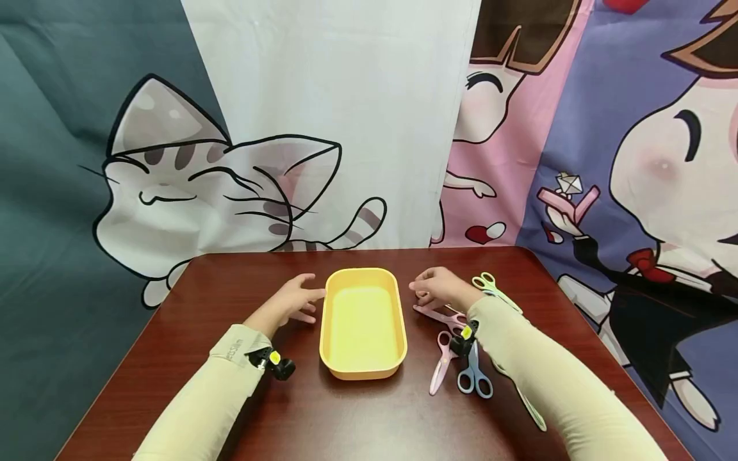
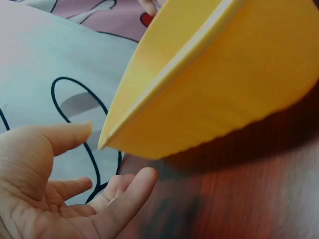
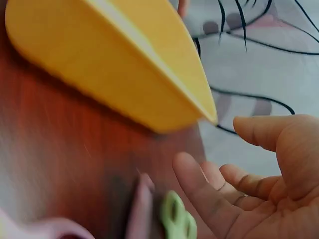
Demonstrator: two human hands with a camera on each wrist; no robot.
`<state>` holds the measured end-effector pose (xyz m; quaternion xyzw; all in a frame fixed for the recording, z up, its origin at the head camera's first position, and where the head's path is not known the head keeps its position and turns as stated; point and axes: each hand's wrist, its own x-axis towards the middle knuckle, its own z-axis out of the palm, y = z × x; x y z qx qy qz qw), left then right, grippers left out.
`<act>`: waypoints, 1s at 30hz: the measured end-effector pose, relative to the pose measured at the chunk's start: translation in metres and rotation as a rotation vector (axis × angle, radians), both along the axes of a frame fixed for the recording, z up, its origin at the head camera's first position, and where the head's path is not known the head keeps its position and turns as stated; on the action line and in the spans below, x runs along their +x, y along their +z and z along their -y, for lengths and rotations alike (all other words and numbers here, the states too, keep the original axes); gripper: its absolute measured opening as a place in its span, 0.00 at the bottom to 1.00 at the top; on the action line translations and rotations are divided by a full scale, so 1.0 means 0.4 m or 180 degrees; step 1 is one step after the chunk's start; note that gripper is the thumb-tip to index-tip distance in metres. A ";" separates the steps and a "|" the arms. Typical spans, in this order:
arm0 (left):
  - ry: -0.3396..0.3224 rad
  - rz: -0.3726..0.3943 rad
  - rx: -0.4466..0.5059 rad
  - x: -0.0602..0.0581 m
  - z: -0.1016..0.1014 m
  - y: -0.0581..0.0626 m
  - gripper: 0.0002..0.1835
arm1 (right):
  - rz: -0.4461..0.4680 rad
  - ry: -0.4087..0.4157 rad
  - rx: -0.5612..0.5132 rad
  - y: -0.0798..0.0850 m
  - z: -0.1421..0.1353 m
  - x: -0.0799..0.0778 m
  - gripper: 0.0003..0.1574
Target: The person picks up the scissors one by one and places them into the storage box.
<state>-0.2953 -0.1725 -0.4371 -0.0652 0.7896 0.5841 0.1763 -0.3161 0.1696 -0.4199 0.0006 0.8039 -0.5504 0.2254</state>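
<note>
A yellow plastic tray (image 1: 363, 374) stands on the table between both hands. My left hand (image 1: 295, 299) is at its left rim, thumb and fingers spread. In the left wrist view the thumb (image 2: 70, 137) looks close to the tray's corner, with no grip on it. To the right of the tray, my right hand (image 1: 439, 287) hovers with loosely bent fingers; the right wrist view shows them apart from the tray (image 3: 119, 69) and holding nothing. Below it lie pink scissors (image 1: 429, 314), more pink scissors (image 1: 441, 370), blue scissors (image 1: 474, 366) and green scissors (image 1: 507, 299).
A pale green scissors-like piece (image 1: 535, 413) sticks out from under the right forearm, which hides part of the pile. The dark red wooden table (image 1: 323, 422) ends at a cloth backdrop (image 1: 346, 77) printed with cartoon figures. Wrist cameras (image 1: 277, 365) sit on both sleeves.
</note>
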 end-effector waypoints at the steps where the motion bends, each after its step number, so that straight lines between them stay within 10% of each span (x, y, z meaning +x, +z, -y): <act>1: 0.0004 0.0060 0.0048 0.002 -0.005 -0.002 0.39 | 0.0100 -0.0003 -0.0068 -0.008 0.013 0.004 0.23; 30: -0.0239 0.0030 0.1174 0.054 -0.074 -0.091 0.30 | 0.0334 0.0409 -0.0692 -0.079 -0.012 0.097 0.17</act>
